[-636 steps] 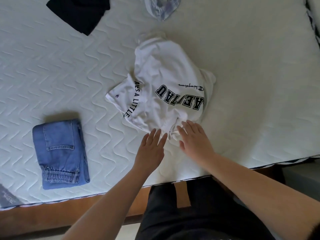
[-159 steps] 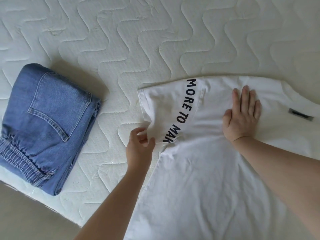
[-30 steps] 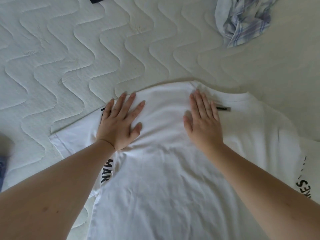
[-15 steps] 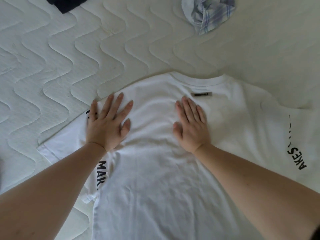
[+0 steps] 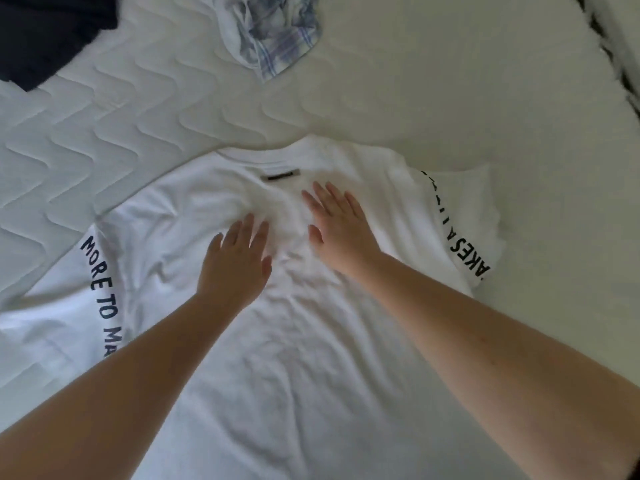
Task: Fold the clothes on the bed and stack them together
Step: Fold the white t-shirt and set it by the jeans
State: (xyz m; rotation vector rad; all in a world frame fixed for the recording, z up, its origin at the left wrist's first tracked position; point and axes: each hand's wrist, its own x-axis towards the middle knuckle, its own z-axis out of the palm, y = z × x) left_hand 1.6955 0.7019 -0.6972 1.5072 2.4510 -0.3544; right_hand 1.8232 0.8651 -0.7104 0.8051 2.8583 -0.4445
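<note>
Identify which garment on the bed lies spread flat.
The white T-shirt; the plaid shirt is crumpled and the dark garment lies beyond, cut off.

Tee (image 5: 311,358) white, black lettering on sleeves. Mattress (image 5: 138,126) white, wavy quilting. Shirt (image 5: 277,32) blue-white plaid; garment (image 5: 45,32) navy.

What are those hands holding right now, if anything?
Nothing is held. The left hand and right hand lie flat, fingers straight, on the upper back of the white T-shirt, just below its collar.
</note>
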